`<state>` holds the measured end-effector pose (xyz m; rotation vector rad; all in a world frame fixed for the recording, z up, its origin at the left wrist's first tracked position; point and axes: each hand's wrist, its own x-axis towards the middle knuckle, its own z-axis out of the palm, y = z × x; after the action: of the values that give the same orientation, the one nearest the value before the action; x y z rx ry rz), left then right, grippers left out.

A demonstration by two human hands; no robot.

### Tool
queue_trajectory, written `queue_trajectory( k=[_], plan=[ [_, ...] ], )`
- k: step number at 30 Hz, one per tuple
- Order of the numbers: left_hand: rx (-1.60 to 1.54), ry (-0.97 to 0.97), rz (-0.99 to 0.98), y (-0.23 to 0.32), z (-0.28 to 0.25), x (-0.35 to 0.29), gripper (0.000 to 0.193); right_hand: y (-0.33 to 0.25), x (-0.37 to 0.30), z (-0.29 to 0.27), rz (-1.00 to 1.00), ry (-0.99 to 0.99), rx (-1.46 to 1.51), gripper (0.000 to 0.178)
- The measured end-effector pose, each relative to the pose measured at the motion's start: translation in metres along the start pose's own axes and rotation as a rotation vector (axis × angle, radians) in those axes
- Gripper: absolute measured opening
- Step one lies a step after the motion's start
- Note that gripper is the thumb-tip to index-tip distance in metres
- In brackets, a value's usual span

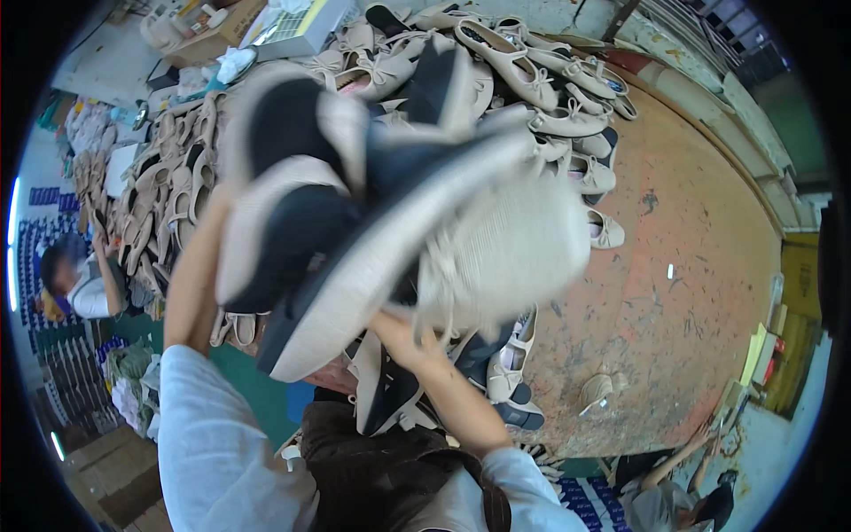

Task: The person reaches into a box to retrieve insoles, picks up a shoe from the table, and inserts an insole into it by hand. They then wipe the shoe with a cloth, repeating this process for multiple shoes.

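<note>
Several beige flat shoes (403, 257) with dark soles and linings are bunched up in front of me, blurred by motion. One has a ribbed upper with a lace bow. My right hand (409, 344) is under the bunch and holds it from below; its fingers are mostly covered by the shoes. My left forearm (197, 275) reaches up to the left side of the bunch, where the shoes hide the left hand. Below the right forearm, more beige shoes (507, 368) lie at the near edge of the worktable (656, 310).
A large heap of beige shoes (510, 58) covers the table's far side, and another pile (155, 191) lies at the left. One shoe part (598, 390) lies near the right front. A white box (297, 31) stands far back. Other people (84, 279) work at left and lower right.
</note>
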<state>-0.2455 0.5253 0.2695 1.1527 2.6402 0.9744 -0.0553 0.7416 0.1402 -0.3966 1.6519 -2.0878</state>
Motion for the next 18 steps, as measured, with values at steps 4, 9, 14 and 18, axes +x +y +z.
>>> queue_trajectory(
  k=[4,9,14,18],
  plan=[
    [0.188,0.07,-0.293,-0.076,-0.067,-0.039,0.048,-0.02,0.13,0.023,-0.071,0.175,0.746,0.027],
    [0.619,-0.055,-0.388,-0.142,-0.057,-0.034,0.058,0.031,0.206,0.001,0.126,0.625,1.176,0.034],
    [1.096,0.17,-0.201,-0.164,0.015,-0.037,0.071,0.024,0.173,-0.025,0.272,0.62,0.61,0.046],
    [0.918,0.169,-0.263,-0.209,0.003,-0.023,0.069,-0.01,0.127,-0.054,0.229,0.713,-0.527,0.061]
  ],
)
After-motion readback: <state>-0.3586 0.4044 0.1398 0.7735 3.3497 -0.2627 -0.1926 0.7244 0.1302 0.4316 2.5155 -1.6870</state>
